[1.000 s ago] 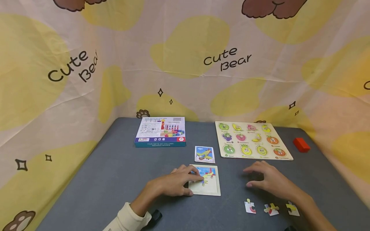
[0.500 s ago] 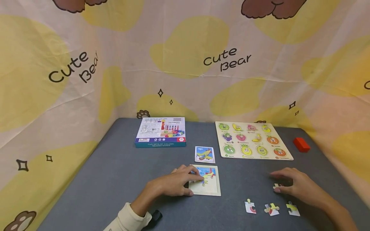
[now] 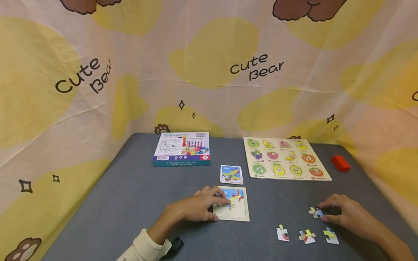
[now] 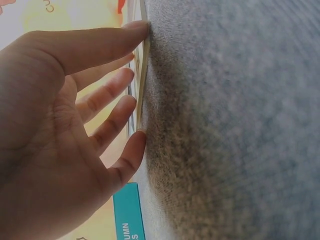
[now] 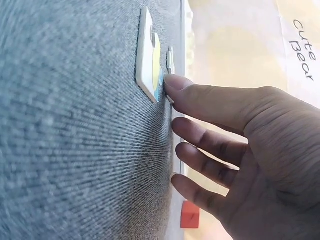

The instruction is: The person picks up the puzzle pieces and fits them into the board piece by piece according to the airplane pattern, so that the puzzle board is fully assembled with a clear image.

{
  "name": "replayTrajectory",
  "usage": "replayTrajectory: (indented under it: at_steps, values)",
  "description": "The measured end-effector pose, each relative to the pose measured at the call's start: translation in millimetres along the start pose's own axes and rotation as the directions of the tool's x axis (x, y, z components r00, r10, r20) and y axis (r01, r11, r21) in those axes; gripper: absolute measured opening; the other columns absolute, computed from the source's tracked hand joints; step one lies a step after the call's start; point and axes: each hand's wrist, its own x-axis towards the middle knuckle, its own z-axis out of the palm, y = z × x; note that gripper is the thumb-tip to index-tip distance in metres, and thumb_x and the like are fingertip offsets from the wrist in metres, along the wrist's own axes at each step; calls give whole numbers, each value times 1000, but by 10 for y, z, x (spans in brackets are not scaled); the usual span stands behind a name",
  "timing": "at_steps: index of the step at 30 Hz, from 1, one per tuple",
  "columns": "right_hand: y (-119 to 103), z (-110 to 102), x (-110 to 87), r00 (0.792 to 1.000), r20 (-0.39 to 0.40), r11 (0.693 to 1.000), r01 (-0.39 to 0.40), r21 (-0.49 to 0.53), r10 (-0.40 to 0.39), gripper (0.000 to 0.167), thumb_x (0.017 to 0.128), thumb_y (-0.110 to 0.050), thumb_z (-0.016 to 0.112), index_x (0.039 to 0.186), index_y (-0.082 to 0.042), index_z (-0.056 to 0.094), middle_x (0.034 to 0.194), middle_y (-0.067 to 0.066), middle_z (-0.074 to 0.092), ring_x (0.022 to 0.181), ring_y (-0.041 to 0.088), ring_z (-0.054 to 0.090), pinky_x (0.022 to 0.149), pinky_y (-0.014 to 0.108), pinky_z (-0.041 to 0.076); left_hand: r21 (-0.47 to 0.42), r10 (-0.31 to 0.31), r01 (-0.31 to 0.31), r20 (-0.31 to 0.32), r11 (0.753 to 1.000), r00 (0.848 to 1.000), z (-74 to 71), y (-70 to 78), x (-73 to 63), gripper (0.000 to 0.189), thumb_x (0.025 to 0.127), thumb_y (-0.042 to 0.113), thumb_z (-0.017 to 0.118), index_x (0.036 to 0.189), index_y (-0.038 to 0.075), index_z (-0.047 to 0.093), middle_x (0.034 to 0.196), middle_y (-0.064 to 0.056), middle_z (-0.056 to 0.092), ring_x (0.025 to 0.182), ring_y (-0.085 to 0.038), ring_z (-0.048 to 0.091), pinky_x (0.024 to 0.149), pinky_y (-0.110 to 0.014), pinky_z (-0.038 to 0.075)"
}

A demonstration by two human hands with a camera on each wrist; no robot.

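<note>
In the head view, my left hand [image 3: 201, 204] rests on the left side of a square wooden puzzle tray [image 3: 240, 214]. Its fingers lie over the partly filled airplane picture, and its thumb touches the near edge. A picture card [image 3: 231, 174] of a yellow airplane lies just beyond the tray. To the right, my right hand [image 3: 351, 215] pinches a blue-and-yellow puzzle piece [image 3: 315, 212] by its right side, with thumb and index finger. The piece appears flat on the table. Three loose pieces lie nearer: one with red [image 3: 282, 233], a yellow-red one [image 3: 307, 236] and a yellow one [image 3: 331, 235].
At the back left lies a beaded-boxes toy box [image 3: 181, 149]. A fruit puzzle board [image 3: 287, 159] lies at the back right, with a red block [image 3: 341, 164] beside it. A printed cloth [image 3: 209, 65] hangs behind the grey table [image 3: 137, 188].
My right hand has moved right and slightly nearer, uncovering the blue-and-yellow puzzle piece, and its thumb and index finger have closed on the piece's side. My left hand has stayed on the tray.
</note>
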Motion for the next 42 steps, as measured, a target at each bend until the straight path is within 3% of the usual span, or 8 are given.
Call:
replayTrajectory:
  at_steps: [12,24,34,42]
  values:
    - [-26,27,-19,999,-33,1000,25,-19,-26,19,78,-24,93,92,-28,80,90,-27,62,84,-5,52,74,26,46,3,1,-1,1,1000,1000,11,-1,10,57,98,25,77,152,30,60,149,10,50,126,-12,43,103,-37,39]
    - [-94,45,0,999,-37,999,-19,-37,17,22,76,-24,94,88,-28,76,86,-24,59,81,-7,49,71,27,46,-11,-2,2,1,1000,1000,7,-4,0,57,98,25,77,152,29,60,149,10,50,126,-12,43,102,-38,39]
    - [-301,73,160,995,-73,997,63,-43,-66,24,76,-26,95,88,-32,75,89,-25,60,85,-4,51,73,27,46,-9,-9,9,2,1000,1000,6,-15,14,57,98,26,77,152,30,60,150,9,49,127,-13,42,103,-38,39]
    - [-598,82,425,997,67,999,30,-11,-29,19,84,-38,89,95,-30,76,96,-21,62,91,2,54,81,33,51,-13,-9,9,5,1000,1000,10,-22,16,57,98,25,77,153,31,59,150,9,49,127,-13,42,104,-39,39]
